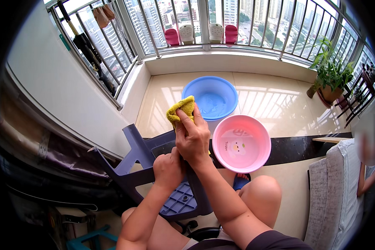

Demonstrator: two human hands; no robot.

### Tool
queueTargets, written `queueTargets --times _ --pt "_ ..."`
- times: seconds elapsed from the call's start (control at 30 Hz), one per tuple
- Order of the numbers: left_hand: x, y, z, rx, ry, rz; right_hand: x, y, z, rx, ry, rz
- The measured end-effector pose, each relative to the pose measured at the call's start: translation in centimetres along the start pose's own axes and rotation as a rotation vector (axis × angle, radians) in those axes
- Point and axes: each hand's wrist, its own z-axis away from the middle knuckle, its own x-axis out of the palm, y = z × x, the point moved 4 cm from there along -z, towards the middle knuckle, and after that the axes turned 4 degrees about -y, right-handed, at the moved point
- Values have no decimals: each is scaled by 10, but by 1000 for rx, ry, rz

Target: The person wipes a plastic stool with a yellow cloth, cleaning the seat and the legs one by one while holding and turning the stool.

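Note:
A purple-blue plastic stool [178, 200] lies tipped over before my knees, its ribbed seat underside turned towards me. My left hand [168, 170] is closed around one of its legs, though the fingers are partly hidden. Just beyond it, my right hand [192, 134] holds a folded yellow terry cloth [181, 109] over the far end of that leg. The cloth and hand hide the leg's end. A pink plastic basin [259, 140] with a printed cartoon stands right of my right hand. Farther off, a blue basin [203, 86] holds what looks like shallow water.
A potted plant [331, 72] stands at the far right on the tiled floor [268, 93]. Pink and white shoes [216, 32] lean on the window railing. At right are a grey sofa [328, 175] and a person's arm [368, 181]. A teal stool [90, 236] sits lower left.

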Motion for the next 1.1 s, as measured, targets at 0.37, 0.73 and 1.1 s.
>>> queueTargets --times 0.37,0.73,1.1 --pt "-7 8 -1 -8 -25 -73 2 63 -11 635 -115 -771" --pt "-2 -1 -1 -45 -64 -74 -11 7 -10 116 54 -231" --pt "1 -7 -3 3 -41 -13 -5 -8 0 -136 -33 -37"
